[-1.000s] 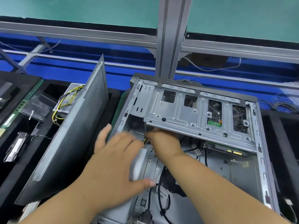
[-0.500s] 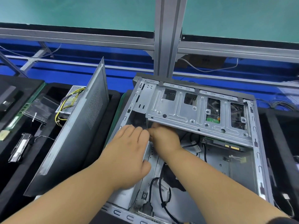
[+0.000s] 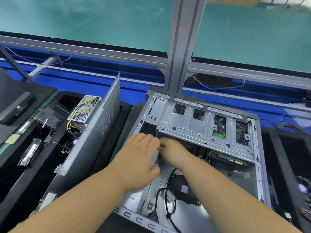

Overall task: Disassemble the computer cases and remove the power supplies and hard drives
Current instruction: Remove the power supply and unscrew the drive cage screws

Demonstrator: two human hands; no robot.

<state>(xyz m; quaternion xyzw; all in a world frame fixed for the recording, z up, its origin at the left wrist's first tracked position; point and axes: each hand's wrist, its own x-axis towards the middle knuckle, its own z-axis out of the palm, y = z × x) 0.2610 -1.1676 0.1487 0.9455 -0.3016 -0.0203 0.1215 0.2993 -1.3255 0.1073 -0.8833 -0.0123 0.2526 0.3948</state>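
Grey side panel point(image 3: 94, 132) leaned upright at left, removed power supply point(image 3: 84, 109) behind it, left hand point(image 3: 139, 158) flat with fingers extended inside open computer case point(image 3: 257, 148), right hand point(image 3: 173, 153) touching it, curled under drive cage point(image 3: 202, 125), grasp hidden.

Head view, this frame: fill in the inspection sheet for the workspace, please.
Surface: black foam trays on a bench.
Job's things: open computer case, drive bracket across its top; removed power supply in the left tray; side panel leaning on edge.
Clutter: loose parts in the far-left tray, too blurred to name.
Hands: left hand and right hand meet under the bracket; fingertips hidden.
Cables: black cable inside the case; yellow wires on the supply.
Surroundings: grey metal post, green floor.
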